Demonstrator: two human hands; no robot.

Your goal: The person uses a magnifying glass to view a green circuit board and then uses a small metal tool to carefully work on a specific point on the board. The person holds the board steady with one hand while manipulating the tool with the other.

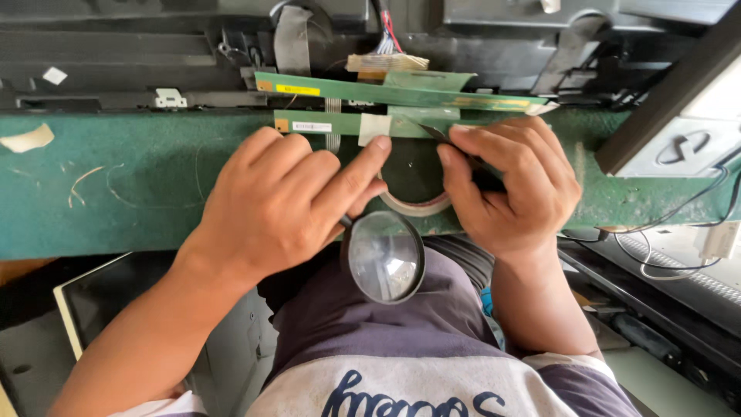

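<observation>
Two narrow green circuit board strips (401, 94) lie at the far edge of a green worktable (116, 193), joined to flat ribbon cables. My left hand (285, 201) presses its index fingertip on a pale label on the nearer strip (340, 123). My right hand (509, 185) pinches a thin dark flat piece (436, 133) against the same strip. A roll of tape (417, 202) lies on the table between both hands. A round magnifying lens (384, 256) hangs below the left hand, against my chest.
A dark panel back with cables and a wire bundle (386, 46) stands behind the strips. A dark-framed panel (679, 116) leans at the right, with black cables (656, 255) beneath it. A flat screen (100, 293) sits lower left.
</observation>
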